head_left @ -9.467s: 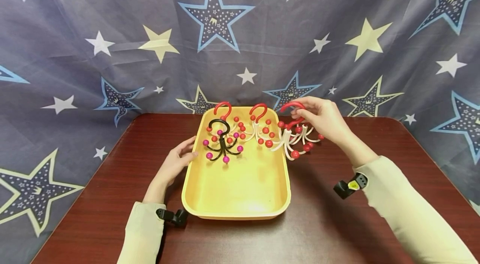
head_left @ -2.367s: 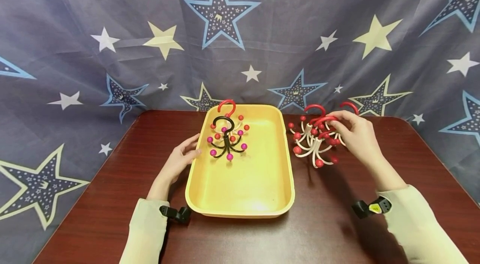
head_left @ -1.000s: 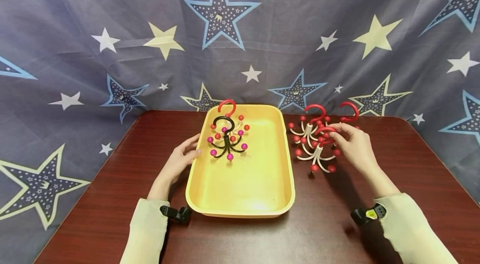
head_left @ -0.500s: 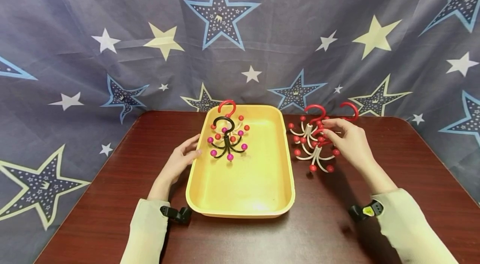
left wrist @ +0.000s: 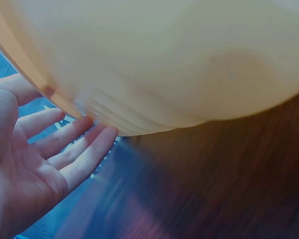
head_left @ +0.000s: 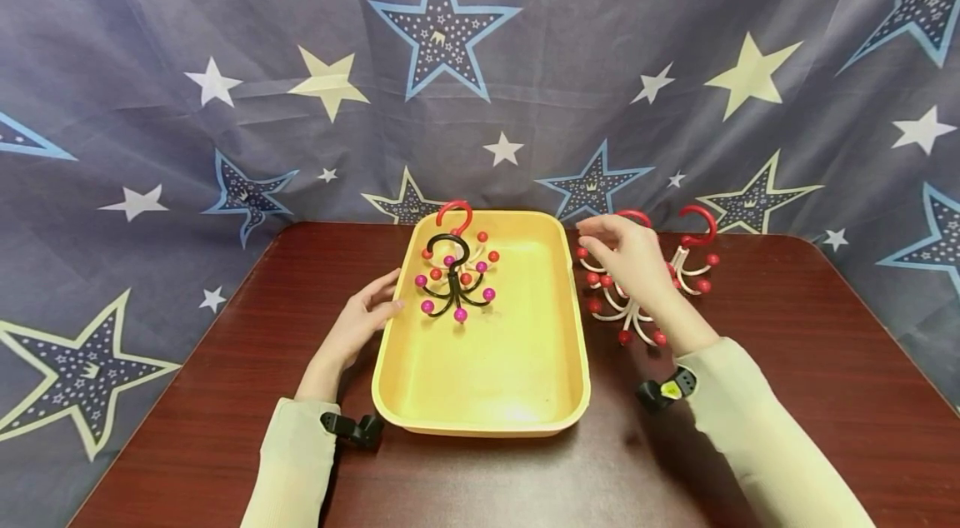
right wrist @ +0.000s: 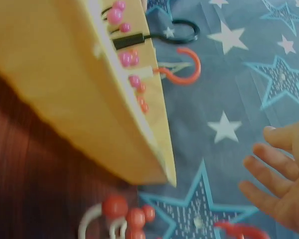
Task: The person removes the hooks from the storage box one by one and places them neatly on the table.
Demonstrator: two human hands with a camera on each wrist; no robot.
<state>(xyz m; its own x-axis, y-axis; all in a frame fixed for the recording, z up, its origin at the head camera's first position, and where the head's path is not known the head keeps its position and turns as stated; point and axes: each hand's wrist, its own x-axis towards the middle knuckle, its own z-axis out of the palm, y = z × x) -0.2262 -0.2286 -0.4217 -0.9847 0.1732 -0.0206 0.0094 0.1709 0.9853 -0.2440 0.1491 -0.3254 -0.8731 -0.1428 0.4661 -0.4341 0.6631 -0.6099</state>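
Observation:
In the head view a yellow tray stands on the table. My left hand holds its left rim, thumb over the edge and fingers against the outer wall. Inside the tray, a black multi-arm hook hanger with magenta balls stands before a white one with red balls and a red hook. Right of the tray are several-armed white hangers with red balls: a front one, a right one and a rear one. My right hand passes over them with nothing in it, partly hiding the front and rear hangers.
The brown table reaches back to a grey star-patterned cloth. In the right wrist view, the tray's side lies beside the loosely spread right hand.
Since the oldest frame, one white hanger has left the tray and another, held then, stands at the right. The right hand has released the front hanger and moved left towards the tray.

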